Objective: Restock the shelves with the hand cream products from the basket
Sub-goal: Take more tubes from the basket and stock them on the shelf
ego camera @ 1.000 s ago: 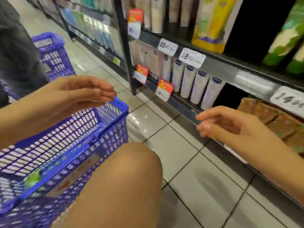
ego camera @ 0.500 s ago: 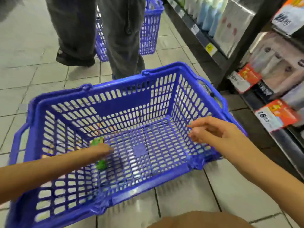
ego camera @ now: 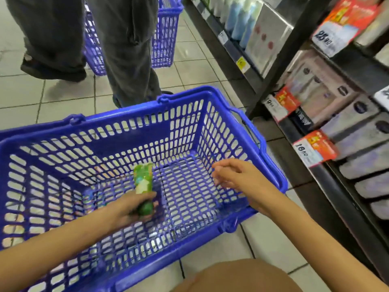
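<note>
A blue plastic basket (ego camera: 210,95) stands on the tiled floor in front of me. Inside it, my left hand (ego camera: 128,209) grips a green hand cream tube (ego camera: 144,182) by its cap end, the tube tilted up off the basket floor. My right hand (ego camera: 235,175) hovers over the basket's right side, fingers loosely curled and holding nothing. The shelves (ego camera: 328,180) run along the right, with rows of white and grey tubes (ego camera: 353,121) and red price tags (ego camera: 315,148).
Another person in dark trousers (ego camera: 126,51) stands just beyond the basket, with a second blue basket (ego camera: 164,39) behind their legs. My bare knee (ego camera: 235,277) is at the bottom edge. A black shelf upright (ego camera: 280,57) rises at the right.
The view swung from the shelf down to the basket. My left hand reached in, closed on the green tube and lifted it. My right hand came over the basket.
</note>
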The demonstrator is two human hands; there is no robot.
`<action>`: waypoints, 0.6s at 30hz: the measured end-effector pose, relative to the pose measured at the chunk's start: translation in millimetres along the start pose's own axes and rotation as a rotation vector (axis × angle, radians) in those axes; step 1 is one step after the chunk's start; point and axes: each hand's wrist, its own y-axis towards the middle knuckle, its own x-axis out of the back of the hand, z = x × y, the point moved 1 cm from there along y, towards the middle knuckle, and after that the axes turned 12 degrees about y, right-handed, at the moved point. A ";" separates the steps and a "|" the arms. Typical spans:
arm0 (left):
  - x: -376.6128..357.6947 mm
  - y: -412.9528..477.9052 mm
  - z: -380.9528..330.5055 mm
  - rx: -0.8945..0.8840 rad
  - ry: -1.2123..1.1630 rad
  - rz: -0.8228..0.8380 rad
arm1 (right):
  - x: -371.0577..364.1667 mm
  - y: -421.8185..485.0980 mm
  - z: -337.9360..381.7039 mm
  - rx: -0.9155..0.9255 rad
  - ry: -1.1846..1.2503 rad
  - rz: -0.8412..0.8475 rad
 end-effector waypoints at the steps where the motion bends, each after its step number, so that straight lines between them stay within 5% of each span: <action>1: -13.5 -4.7 -11.3 -0.041 -0.037 0.016 | -0.1 -1.3 1.9 0.000 0.011 -0.003; 8: -106.8 -45.3 -116.5 -0.458 -0.137 0.318 | 24.5 -36.9 37.0 0.173 0.139 -0.104; 18: -285.2 -95.2 -162.5 -0.740 0.267 0.791 | 145.0 -179.5 61.5 0.341 0.053 -0.553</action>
